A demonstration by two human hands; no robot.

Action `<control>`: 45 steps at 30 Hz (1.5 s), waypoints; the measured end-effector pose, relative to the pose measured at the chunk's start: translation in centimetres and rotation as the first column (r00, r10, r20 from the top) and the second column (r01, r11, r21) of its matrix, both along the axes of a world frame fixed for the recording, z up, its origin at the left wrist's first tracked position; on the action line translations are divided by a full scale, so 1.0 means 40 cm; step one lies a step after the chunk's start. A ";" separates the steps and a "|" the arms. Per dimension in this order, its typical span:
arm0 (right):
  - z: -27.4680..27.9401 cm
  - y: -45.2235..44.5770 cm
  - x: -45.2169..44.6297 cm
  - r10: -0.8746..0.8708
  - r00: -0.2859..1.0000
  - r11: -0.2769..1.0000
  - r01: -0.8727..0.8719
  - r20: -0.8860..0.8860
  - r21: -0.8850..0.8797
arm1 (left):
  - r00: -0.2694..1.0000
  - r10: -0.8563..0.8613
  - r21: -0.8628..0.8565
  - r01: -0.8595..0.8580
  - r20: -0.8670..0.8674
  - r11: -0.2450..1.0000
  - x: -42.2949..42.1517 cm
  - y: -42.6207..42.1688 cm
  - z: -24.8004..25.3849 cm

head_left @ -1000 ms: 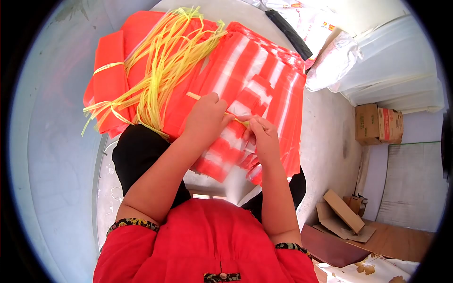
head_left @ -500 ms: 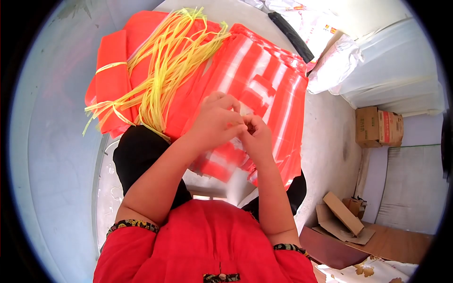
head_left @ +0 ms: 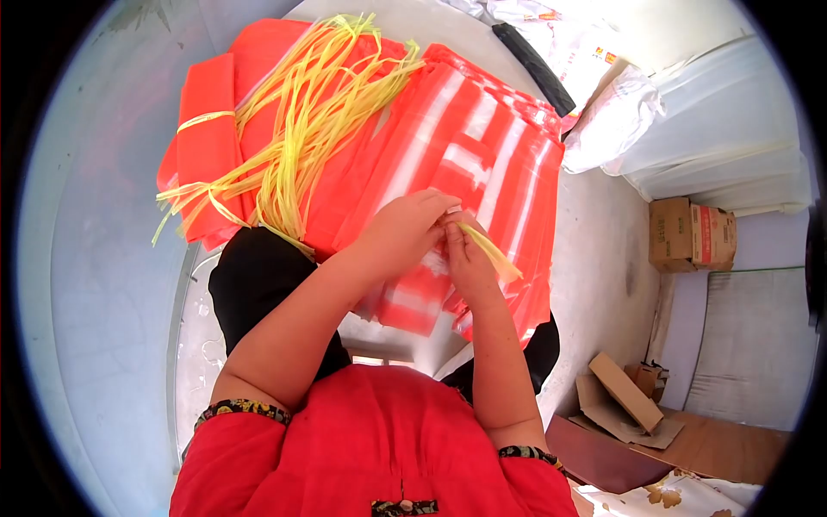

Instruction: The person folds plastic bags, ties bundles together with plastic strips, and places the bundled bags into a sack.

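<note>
My left hand point(head_left: 405, 231) and my right hand point(head_left: 470, 265) meet fingertip to fingertip over a stack of red-and-white striped plastic bags point(head_left: 418, 133). A short yellow plastic strip point(head_left: 494, 253) comes out of the pinch and slants down to the right, past my right hand. Fingers of both hands are closed around its upper end, which they largely hide. To the left, a loose bunch of similar yellow strips point(head_left: 297, 142) lies across folded red plastic point(head_left: 207, 90).
At the stack's far right lies a black rolled bundle point(head_left: 534, 69), beside a crumpled white bag point(head_left: 616, 125). A cardboard box point(head_left: 692, 233) stands to the right, with flattened cardboard point(head_left: 624, 396) lower down. My black-clad knees point(head_left: 250, 284) are under the stack's near side.
The yellow strip now shows, sticking out to the right from between my fingers. My left hand has lowered slightly and turned, with its fingers drawn closer to my right hand.
</note>
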State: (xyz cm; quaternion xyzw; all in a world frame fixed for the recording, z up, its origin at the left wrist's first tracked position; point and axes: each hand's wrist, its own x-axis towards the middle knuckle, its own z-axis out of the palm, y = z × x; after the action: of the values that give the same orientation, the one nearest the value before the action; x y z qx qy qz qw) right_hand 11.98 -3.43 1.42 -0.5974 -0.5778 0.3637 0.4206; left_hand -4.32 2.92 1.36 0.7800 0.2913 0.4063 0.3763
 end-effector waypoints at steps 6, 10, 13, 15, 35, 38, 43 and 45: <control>-0.033 0.013 0.011 -0.096 0.985 0.995 0.095 -0.140 -0.011 | 0.996 0.056 -0.152 -0.066 -0.072 0.986 -0.013 0.000 0.013; 0.014 0.013 -0.010 -0.148 0.929 0.989 0.132 -0.339 -0.069 | 0.992 0.114 -0.347 -0.127 -0.058 0.929 -0.007 -0.004 0.018; 0.007 0.013 0.004 -0.120 0.955 0.988 0.088 -0.272 -0.126 | 0.989 0.148 -0.430 -0.138 -0.011 0.892 0.001 -0.005 0.010; -0.007 0.011 0.010 -0.131 0.964 0.985 0.099 -0.232 -0.143 | 0.988 0.156 -0.422 -0.142 -0.001 0.896 0.001 -0.006 0.008; 0.012 0.006 -0.025 -0.170 0.985 0.982 0.172 -0.036 0.082 | 0.993 0.116 -0.220 -0.120 -0.031 0.968 -0.016 -0.004 -0.007; 0.028 0.011 -0.018 -0.162 0.912 0.982 0.111 -0.376 -0.155 | 0.991 0.125 -0.233 -0.134 -0.053 0.963 -0.018 -0.003 0.009; 0.011 0.018 0.050 0.054 0.952 0.982 -0.105 -0.300 -0.158 | 0.989 0.128 -0.279 -0.143 -0.068 0.950 -0.013 -0.002 0.009; 0.011 0.015 0.032 0.013 0.975 0.991 -0.042 -0.223 -0.130 | 0.989 0.125 -0.289 -0.141 -0.076 0.947 -0.014 -0.001 0.010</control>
State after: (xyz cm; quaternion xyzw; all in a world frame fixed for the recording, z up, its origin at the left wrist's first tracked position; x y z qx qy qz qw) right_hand 13.24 -2.82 1.87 -0.5718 -0.5099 0.4718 0.4365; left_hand -4.87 2.88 1.74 0.7051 0.4108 0.3608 0.4515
